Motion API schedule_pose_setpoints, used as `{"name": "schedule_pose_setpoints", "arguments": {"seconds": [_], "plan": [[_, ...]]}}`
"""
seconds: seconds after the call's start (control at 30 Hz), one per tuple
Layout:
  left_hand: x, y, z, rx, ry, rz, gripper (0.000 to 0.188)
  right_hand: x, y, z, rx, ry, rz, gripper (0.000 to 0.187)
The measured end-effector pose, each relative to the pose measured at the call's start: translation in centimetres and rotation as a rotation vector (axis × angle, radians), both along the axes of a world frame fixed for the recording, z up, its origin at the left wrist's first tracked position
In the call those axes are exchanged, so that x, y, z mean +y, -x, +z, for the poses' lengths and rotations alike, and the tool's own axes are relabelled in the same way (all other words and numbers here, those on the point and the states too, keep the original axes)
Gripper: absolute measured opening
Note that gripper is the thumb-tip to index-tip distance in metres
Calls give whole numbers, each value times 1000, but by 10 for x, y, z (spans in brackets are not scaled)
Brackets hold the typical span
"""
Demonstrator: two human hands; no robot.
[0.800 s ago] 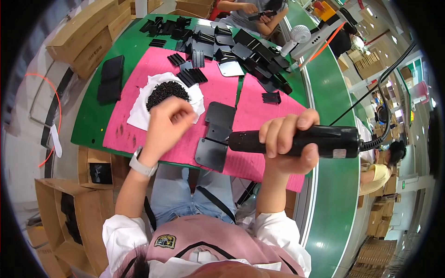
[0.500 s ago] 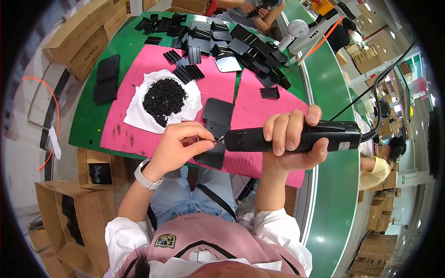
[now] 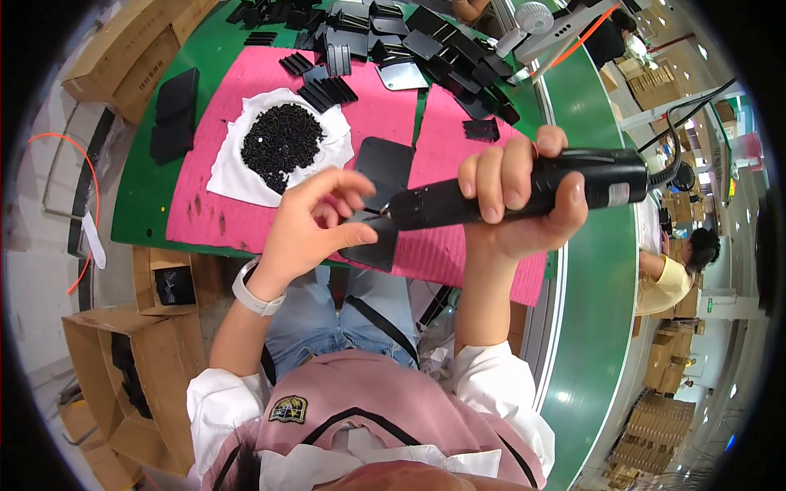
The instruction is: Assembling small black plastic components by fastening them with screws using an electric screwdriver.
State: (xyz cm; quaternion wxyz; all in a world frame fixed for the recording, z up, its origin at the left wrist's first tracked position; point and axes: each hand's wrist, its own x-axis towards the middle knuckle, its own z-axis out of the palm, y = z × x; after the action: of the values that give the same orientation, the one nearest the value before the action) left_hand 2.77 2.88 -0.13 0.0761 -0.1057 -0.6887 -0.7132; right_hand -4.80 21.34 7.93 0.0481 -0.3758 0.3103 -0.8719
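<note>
My right hand [image 3: 524, 200] is wrapped round a black electric screwdriver [image 3: 438, 204], held nearly level with its tip pointing left. By that tip is my left hand [image 3: 307, 221], its thumb and fingers apart with nothing plainly held between them. Beneath the tip, a flat black part [image 3: 385, 164] lies on the pink mat [image 3: 430, 266], partly hidden by my left fingers and the screwdriver. Left of it, a heap of small black screws [image 3: 281, 143] rests on a white cloth [image 3: 228, 180].
Many black plates and brackets [image 3: 442, 53] crowd the far side of the green table [image 3: 135, 204]. Two black blocks [image 3: 173, 114] lie at the left. A small white fan [image 3: 532, 18] stands far right. Cardboard boxes [image 3: 135, 368] sit below left. The screwdriver's cable [image 3: 675, 151] runs up right.
My left thumb and fingers have come apart from their pinch at the screwdriver tip. The screwdriver has tilted slightly, its tip end lower. The view has shifted, so the table sits higher in it.
</note>
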Motion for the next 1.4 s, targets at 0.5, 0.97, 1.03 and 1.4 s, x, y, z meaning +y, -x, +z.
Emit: {"name": "schedule_pose_setpoints", "arguments": {"seconds": [0.5,0.97,1.03,1.4], "plan": [[4,29,-22,-242,388,94,27,-33,12,-12,65,-378,-106,28],[6,25,-26,-196,430,164,21,-50,17,-12,146,-523,-47,25],[7,25,-25,-172,423,189,20,-51,15,-11,122,-545,-91,25],[13,19,-24,-159,419,295,52,-22,3,-2,48,-421,-124,45]]}}
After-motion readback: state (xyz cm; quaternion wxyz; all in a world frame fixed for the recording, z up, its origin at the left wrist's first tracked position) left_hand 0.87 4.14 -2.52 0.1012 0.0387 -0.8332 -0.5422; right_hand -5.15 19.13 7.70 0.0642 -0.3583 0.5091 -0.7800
